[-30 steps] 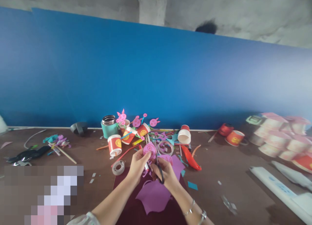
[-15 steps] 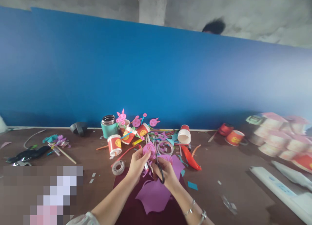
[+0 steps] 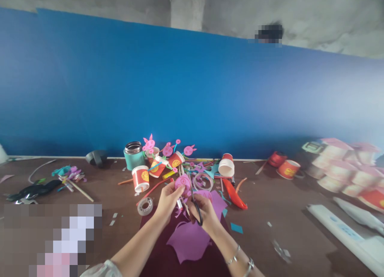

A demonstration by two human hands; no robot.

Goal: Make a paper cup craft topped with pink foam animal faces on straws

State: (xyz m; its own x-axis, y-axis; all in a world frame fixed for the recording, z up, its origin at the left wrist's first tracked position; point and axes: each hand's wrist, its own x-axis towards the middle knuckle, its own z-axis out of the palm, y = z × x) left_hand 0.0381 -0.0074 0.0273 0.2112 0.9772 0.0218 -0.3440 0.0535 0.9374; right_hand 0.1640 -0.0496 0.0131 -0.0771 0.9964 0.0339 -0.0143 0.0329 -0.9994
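Note:
Between the thumb and fingers of my left hand (image 3: 168,198) is a round pink paper piece (image 3: 181,182) with a face drawn on it. My right hand (image 3: 201,209) grips a pair of dark-handled scissors (image 3: 197,211), whose blades point up beside the right edge of that piece. Whether the blades touch the paper I cannot tell. Below my hands, cut purple paper (image 3: 189,243) lies on a dark maroon sheet (image 3: 151,245). More purple paper (image 3: 220,203) lies behind my right hand.
Paper cups (image 3: 141,178) with pink pig-face cutouts (image 3: 168,150) stand near a teal thermos (image 3: 133,157). A tape roll (image 3: 145,206) lies left of my hands. A red pouch-like thing (image 3: 235,194) lies right. Stacked cups (image 3: 339,167) and a white power strip (image 3: 336,223) sit far right.
The pink piece and my left hand have shifted very slightly left. My right hand and the scissors look almost the same. Beyond the blue partition, a person's head has moved a little right.

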